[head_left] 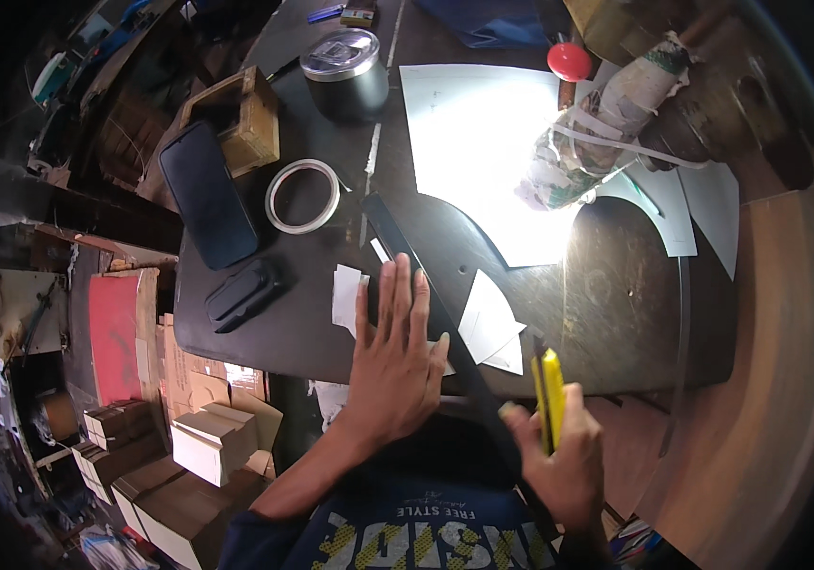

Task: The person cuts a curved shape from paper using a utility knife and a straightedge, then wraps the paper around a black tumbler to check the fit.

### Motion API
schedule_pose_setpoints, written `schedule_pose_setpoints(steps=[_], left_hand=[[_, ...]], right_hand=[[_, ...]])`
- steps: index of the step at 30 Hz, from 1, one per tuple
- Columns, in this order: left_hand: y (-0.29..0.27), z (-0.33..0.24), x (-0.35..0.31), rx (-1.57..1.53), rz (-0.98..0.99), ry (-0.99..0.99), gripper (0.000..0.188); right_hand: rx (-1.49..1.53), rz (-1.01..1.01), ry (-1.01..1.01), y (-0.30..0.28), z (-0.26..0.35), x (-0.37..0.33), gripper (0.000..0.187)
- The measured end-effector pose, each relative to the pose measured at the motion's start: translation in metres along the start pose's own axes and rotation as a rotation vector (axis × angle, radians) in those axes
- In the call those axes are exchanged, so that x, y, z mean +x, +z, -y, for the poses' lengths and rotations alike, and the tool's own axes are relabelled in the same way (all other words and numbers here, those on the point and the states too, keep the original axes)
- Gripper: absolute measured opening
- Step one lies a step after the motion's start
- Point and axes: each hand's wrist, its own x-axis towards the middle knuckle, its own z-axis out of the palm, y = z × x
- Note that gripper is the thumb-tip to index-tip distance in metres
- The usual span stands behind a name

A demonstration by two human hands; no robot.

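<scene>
Visibly, in the head view, the left grip (395, 372) is laid flat, unclosed, against a black straightedge (462, 359) on the counter (310, 318), with white paper pieces (488, 318) to that grip's right, while a yellow cutter (551, 385) is clamped in the right grip (566, 451).

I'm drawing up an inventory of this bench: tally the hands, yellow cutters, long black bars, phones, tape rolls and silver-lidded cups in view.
Hands, left hand and right hand: 2
Yellow cutter: 1
Long black bar: 1
Phone: 1
Tape roll: 1
Silver-lidded cup: 1
Total: 7
</scene>
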Motion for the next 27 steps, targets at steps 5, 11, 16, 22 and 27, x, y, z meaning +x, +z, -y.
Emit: schedule_pose_setpoints(steps=[5,11,16,22,27], left_hand=[[-0.004,-0.003,0.001,-0.058,-0.020,-0.003,0.075],[0.001,0.000,-0.036,-0.070,-0.324,-0.023,0.064],[-0.002,-0.011,-0.034,0.091,-0.281,-0.224,0.083],[-0.049,0.059,0.005,-0.157,0.024,0.105,0.068],[-0.043,0.040,-0.004,0.080,0.005,0.141,0.067]], right_hand=[[0.221,0.147,-0.043,0.025,-0.027,-0.020,0.048],[-0.009,-0.232,0.109,-0.014,-0.034,0.013,0.036],[-0.289,-0.387,-0.084,-0.038,-0.083,0.065,0.037],[-0.341,-0.550,-0.303,-0.032,-0.056,0.073,0.034],[-0.131,0.027,-0.242,0.002,0.001,0.028,0.027]])
